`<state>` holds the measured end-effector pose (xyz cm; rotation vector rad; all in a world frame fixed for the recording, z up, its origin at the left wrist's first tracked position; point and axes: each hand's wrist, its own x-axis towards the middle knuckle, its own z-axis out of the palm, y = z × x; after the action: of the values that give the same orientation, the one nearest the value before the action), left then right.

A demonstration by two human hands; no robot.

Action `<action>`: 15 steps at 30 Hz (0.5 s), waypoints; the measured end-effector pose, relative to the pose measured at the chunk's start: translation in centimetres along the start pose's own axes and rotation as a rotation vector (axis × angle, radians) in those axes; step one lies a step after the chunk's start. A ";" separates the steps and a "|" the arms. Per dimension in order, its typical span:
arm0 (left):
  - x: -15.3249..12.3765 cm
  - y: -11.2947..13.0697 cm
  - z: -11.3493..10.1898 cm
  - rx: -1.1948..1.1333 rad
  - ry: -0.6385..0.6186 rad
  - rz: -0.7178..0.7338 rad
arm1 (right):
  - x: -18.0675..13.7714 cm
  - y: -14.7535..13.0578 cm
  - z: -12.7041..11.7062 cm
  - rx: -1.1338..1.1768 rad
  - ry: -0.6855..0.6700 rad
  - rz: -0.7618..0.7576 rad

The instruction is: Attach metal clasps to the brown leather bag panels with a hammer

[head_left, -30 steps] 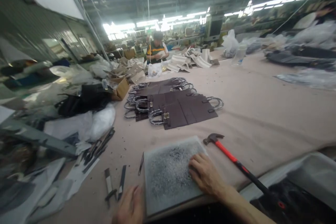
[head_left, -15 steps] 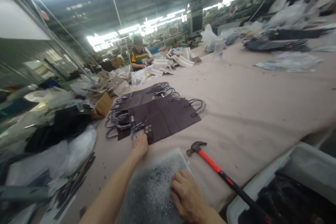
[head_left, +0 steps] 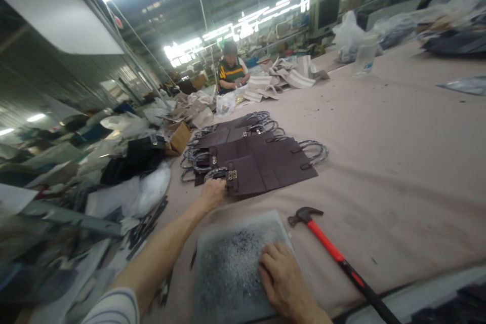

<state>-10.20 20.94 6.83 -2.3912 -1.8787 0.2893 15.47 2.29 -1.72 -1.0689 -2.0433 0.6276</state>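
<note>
My left hand (head_left: 213, 193) is closed at the left end of the nearest dark brown bag panel (head_left: 261, 174), beside its gold clasp (head_left: 232, 175) and plastic-wrapped handle (head_left: 215, 173). Its fingertips are partly hidden. Palm down, my right hand (head_left: 283, 276) rests on the right side of a speckled grey slab (head_left: 231, 258), fingers loosely bent and thumb apart, with nothing visible in it. To the right of the slab lies a claw hammer (head_left: 334, 250) with a red and black handle. More dark brown panels (head_left: 224, 134) with wrapped handles overlap behind the nearest one.
A cardboard box (head_left: 180, 137) and plastic-wrapped goods (head_left: 152, 182) crowd the left side. Pale striped pieces (head_left: 281, 78) are heaped at the far end, near a seated co-worker (head_left: 232, 71). A clear plastic jar (head_left: 365, 55) stands at the back right of the cloth-covered table (head_left: 398, 152).
The view has turned left, so things sit farther right in the picture. My left hand remains at the nearest panel's left end, and my right hand still rests on the slab.
</note>
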 end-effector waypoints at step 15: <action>-26.9 2.8 -2.3 -0.260 0.147 -0.068 | 0.9 0.2 -0.3 -0.100 -0.039 -0.066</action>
<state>-13.19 -5.71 11.08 -2.4180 -2.0324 -0.1422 15.48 3.17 -1.37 -1.0487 -2.1538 0.5211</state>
